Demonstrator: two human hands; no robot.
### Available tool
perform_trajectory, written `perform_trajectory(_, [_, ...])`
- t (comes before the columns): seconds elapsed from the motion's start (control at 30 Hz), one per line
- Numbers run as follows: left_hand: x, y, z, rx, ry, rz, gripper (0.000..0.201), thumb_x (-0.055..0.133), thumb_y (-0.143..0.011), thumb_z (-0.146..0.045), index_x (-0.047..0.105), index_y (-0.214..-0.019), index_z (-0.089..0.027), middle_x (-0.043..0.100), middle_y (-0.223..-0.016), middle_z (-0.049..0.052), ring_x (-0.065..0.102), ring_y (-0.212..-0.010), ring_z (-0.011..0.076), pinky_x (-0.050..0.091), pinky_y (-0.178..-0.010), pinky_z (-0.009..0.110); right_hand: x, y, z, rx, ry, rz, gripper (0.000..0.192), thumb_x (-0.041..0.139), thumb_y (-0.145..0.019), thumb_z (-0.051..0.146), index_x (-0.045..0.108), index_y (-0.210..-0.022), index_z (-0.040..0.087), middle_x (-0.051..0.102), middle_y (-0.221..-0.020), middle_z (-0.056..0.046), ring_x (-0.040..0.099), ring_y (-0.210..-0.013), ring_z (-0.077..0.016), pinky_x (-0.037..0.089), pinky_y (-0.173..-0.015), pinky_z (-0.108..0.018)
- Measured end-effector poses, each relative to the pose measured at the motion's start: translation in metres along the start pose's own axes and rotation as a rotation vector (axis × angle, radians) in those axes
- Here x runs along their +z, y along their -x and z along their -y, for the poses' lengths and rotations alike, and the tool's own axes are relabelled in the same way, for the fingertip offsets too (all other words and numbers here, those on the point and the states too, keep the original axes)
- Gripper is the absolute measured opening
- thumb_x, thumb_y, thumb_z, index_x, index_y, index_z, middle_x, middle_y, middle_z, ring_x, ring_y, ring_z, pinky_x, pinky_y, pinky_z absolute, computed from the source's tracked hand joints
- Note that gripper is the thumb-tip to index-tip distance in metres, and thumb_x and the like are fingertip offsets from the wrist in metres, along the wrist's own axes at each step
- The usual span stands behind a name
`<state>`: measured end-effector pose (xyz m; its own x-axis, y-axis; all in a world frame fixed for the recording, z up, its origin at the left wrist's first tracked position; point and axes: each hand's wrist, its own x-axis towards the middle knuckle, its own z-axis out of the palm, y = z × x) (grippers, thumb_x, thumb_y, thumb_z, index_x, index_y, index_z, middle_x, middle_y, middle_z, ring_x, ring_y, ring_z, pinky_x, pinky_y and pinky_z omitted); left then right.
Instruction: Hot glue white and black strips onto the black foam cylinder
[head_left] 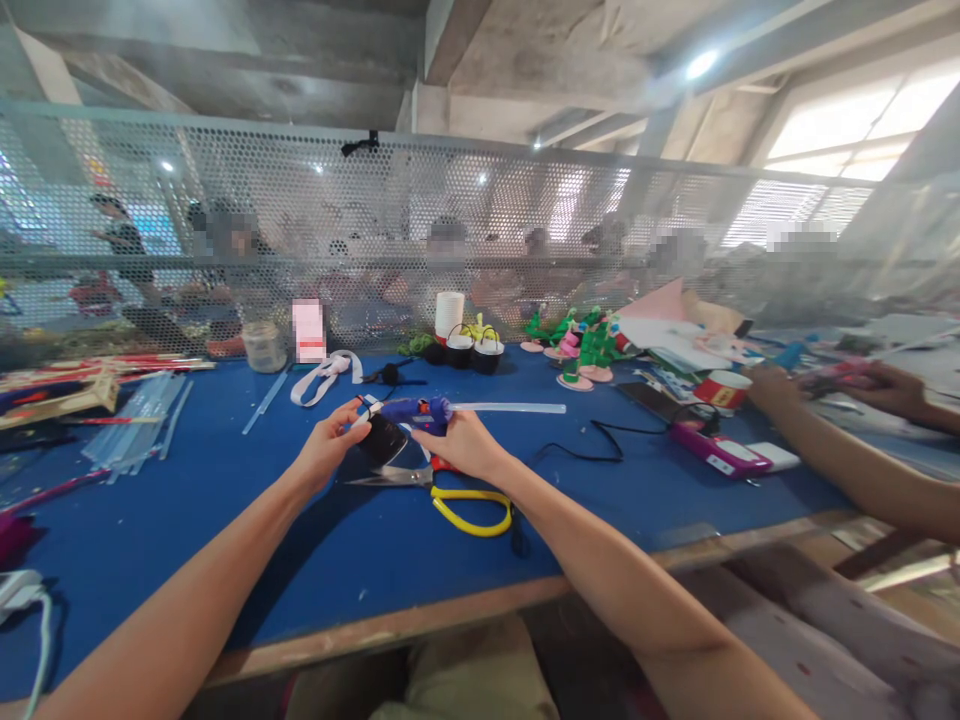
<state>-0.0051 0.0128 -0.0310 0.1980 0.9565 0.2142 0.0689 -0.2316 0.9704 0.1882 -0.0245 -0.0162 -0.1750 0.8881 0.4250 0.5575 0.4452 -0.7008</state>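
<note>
While no label is legible, left hand [328, 447] pinching black pot [382, 438], right hand [457, 442] gripping blue glue gun [417, 410].

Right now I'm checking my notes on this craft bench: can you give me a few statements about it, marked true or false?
1. The right hand holds a blue glue gun. True.
2. The left hand holds a small black pot. True.
3. The table is covered in red. False: it is blue.
4. The yellow-handled scissors are in the left hand. False: they lie on the table under the hands.
5. A clear glue stick protrudes from the gun. True.
</note>
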Motion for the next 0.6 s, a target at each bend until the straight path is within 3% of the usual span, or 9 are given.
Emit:
perform_trajectory(0.23, [-0.001, -0.0002, -0.0008, 0.001, -0.006, 0.026, 0.032, 0.069, -0.051, -0.046, 0.057, -0.056, -0.018, 0.037, -0.134, 0.012, 0.025, -0.126, 0.0288, 0.014, -0.103, 0.04, -0.0005, 0.0019, 0.0033, 0.002, 0.068, -0.025, 0.014, 0.051, -0.067, 0.025, 0.06, -0.063, 0.015, 0.051, -0.047, 0.002, 0.049, -0.048, -0.0112, 0.04, -0.052, -0.022])
perform_trajectory(0.37, [-0.0017, -0.0003, -0.0015, 0.007, -0.011, 0.038, 0.031, 0.069, -0.052, -0.046, 0.058, -0.057, -0.018, 0.036, -0.134, 0.012, 0.025, -0.126, 0.0287, 0.013, -0.103, 0.039, 0.0008, 0.0026, 0.0033, 0.074, -0.003, 0.039, 0.016, 0.049, -0.068, 0.028, 0.058, -0.062, 0.015, 0.045, -0.039, 0.005, 0.044, -0.037, -0.0098, 0.038, -0.044, -0.021])
perform_trajectory(0.6, [-0.0013, 0.0005, -0.0041, 0.011, -0.008, 0.052, 0.032, 0.069, -0.052, -0.046, 0.057, -0.057, -0.017, 0.036, -0.135, 0.011, 0.026, -0.126, 0.0297, 0.013, -0.103, 0.04, -0.0028, 0.0007, 0.0036, 0.016, 0.054, -0.044, 0.015, 0.05, -0.066, 0.027, 0.058, -0.06, 0.015, 0.051, -0.047, 0.003, 0.048, -0.049, -0.0109, 0.04, -0.052, -0.021])
